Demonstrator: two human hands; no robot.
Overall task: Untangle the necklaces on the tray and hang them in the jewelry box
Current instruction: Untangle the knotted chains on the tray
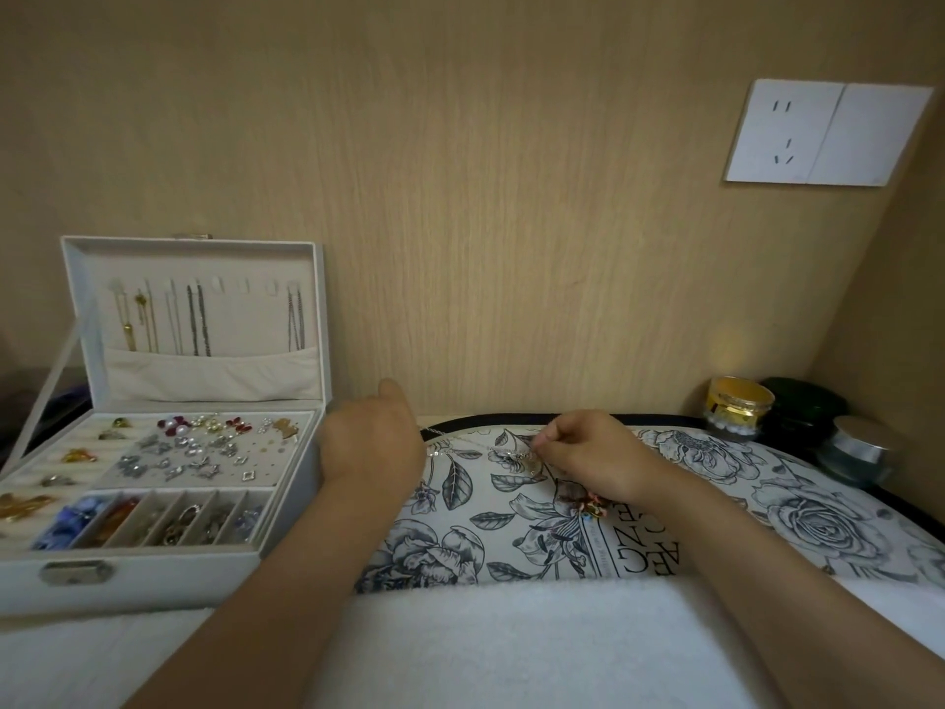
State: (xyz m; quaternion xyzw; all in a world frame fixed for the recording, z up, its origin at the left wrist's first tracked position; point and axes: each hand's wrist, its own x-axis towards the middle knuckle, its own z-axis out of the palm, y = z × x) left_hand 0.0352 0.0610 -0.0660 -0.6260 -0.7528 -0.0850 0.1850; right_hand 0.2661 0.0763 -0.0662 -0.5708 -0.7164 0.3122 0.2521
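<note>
Right hand [593, 460] pinched thin silver chain necklace [460, 445] on floral-printed oval tray [818, 509]. Left hand [370, 437] at chain's far end, grip hidden, couldn't tell. Several chains hung in white jewelry box [179, 570] lid; this one and colourful beaded piece [588, 506] left.

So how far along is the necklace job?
Done: several necklaces hang on hooks in the lid of the jewelry box.
In hand: the right hand pinches a silver chain over the tray. The chain runs to the left hand, whose grip is hidden.
Left: hanging that chain, plus a colourful piece lying under the right hand. Some hooks are free.
</note>
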